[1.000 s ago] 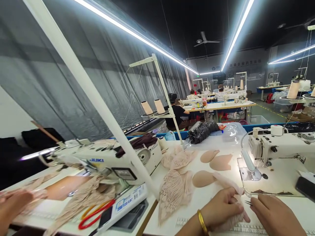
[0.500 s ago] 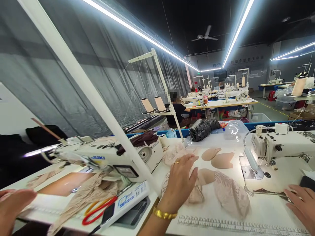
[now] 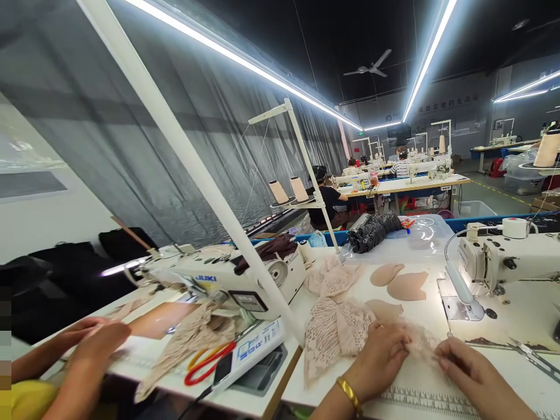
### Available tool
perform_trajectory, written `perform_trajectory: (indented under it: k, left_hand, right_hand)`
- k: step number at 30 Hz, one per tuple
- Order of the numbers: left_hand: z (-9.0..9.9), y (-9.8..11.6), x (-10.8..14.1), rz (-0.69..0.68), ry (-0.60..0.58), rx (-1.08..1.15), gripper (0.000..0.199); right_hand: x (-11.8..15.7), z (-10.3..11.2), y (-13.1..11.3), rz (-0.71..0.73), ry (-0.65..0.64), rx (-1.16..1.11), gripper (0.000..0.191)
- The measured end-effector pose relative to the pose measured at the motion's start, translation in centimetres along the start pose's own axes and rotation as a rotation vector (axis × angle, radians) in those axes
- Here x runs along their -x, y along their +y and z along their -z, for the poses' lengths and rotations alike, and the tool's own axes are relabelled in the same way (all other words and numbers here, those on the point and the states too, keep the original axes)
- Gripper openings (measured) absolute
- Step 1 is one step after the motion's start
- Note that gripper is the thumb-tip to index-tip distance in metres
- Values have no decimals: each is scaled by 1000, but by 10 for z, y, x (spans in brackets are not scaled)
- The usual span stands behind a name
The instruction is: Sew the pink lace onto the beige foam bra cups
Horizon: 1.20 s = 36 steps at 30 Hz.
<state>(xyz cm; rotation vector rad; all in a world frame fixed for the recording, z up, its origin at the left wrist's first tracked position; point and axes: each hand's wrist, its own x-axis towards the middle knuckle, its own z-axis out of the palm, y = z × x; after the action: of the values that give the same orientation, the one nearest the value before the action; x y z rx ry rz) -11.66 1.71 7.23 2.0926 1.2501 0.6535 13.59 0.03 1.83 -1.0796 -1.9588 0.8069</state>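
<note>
My left hand (image 3: 387, 356), with a ring and a gold bracelet, pinches the left side of a sheer beige lace piece (image 3: 422, 338). On the other side, the fingers of my right hand (image 3: 466, 370) are closed on the same lace. It lies low over the white table, partly hidden by my fingers. Left of my hands lie more patterned lace pieces (image 3: 336, 326). Behind them are smooth beige bra cups (image 3: 406, 287), one of them partly covered by the lace. Metal scissors (image 3: 536, 359) rest to the right of my right hand.
A sewing machine (image 3: 503, 262) stands at the right. Left is a JUKI machine (image 3: 219, 283), with red-handled scissors (image 3: 210, 364) near it and a co-worker's hands (image 3: 98, 338) at its table. A printed ruler (image 3: 424, 402) runs along my table's front. A slanting white post (image 3: 188, 163) crosses the view.
My left hand has moved from the lace pile toward the front right. My right hand has come left, away from the metal scissors. Both now hold one lace piece. The view has turned left.
</note>
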Motion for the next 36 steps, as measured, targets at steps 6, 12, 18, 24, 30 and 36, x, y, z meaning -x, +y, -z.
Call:
perform_trajectory:
  k: [6,12,18,24,30,36]
  left_hand:
    - [-7,22,-9,19,-60,231,14]
    - [-12,38,-22,59,-97,266,28]
    - [-10,30,-28,115,-213,122,60]
    - [12,7,-81,22,-44,-314,25]
    - [17,-24,-130,-131,-126,-708,37]
    - [9,-40,-136,-215,-206,-951,26]
  right_hand:
    - [2,31,-16,-250,-43,-388,55]
    - [-5,21,-28,-197,33,-271,55]
    - [-2,20,-28,-98,186,-317,49]
    - [-26,26,7,-369,49,-497,65]
    - [-32,29,21,-343,69,-508,74]
    - [-30,25,27,-378,93,-524,71]
